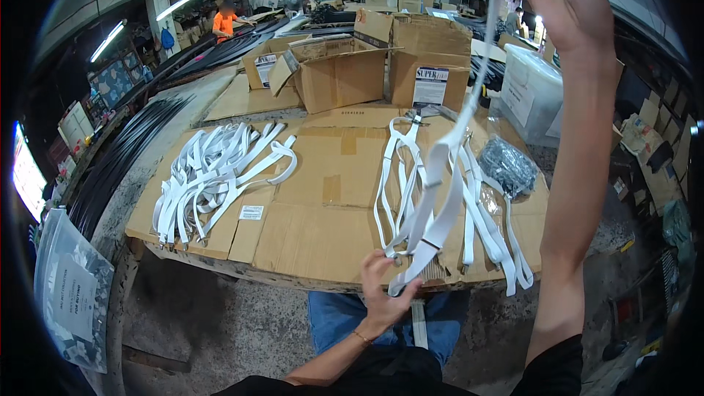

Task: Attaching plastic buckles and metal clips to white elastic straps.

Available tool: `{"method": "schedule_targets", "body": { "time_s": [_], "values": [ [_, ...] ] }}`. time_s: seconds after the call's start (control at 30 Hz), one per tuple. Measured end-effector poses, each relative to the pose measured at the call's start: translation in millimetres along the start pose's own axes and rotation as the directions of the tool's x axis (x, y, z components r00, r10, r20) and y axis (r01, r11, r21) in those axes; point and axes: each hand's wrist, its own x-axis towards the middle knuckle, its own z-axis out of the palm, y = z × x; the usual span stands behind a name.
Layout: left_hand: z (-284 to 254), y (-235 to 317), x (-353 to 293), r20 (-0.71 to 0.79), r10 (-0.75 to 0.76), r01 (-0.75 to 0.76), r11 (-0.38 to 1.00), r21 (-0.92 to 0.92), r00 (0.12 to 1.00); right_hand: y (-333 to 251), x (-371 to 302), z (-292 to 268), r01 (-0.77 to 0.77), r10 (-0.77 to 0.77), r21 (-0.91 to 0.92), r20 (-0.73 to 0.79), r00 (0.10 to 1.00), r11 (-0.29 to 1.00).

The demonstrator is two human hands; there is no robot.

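Across workshop cardboard (293,238), white straps (209,165)

Matt cloth straps (446,214), glossy plastic bag (507,167).

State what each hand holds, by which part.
Left hand: white strap, by its lower ends. Right hand: beside the strap's upper part; partly out of frame, hold unclear.

Straps (220,154) are lying left and right on cardboard (301,242); boxes (341,79) are standing behind, a tub (529,95) right of them.
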Motion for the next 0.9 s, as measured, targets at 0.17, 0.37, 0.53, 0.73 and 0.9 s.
{"method": "schedule_targets", "body": {
  "time_s": [0.17, 0.37, 0.53, 0.73, 0.9],
  "values": [
    [5, -7, 37, 0.081, -0.035, 0.051, 0.977, -0.205, 0.996, -3, -12, 16, 0.073, -0.065, -0.083, 0.086, 0.994, 0.994],
    [35, -12, 30, 0.547, -0.144, 0.463, 0.728, -0.506, 0.825, 18, -2, 15, 0.152, -0.142, -0.074, 0.129, 0.981, 0.986],
    [43, -18, -23, 0.569, -0.127, 0.426, 0.795, -0.431, 0.813, 53, 39, -65, -0.194, 0.167, 0.418, 0.1, 0.981, 0.887],
    [13, -17, -42, 0.671, -0.386, 0.732, 0.58, -0.357, 0.633, 128, 33, -137, -0.463, 0.474, -0.361, -0.063, 0.878, 0.81],
    [40, -50, 18, 0.365, -0.416, 0.543, 0.741, -0.395, 0.833, 232, 55, -191, -0.548, 0.431, -0.479, -0.34, 0.836, 0.686]
  ]
}}
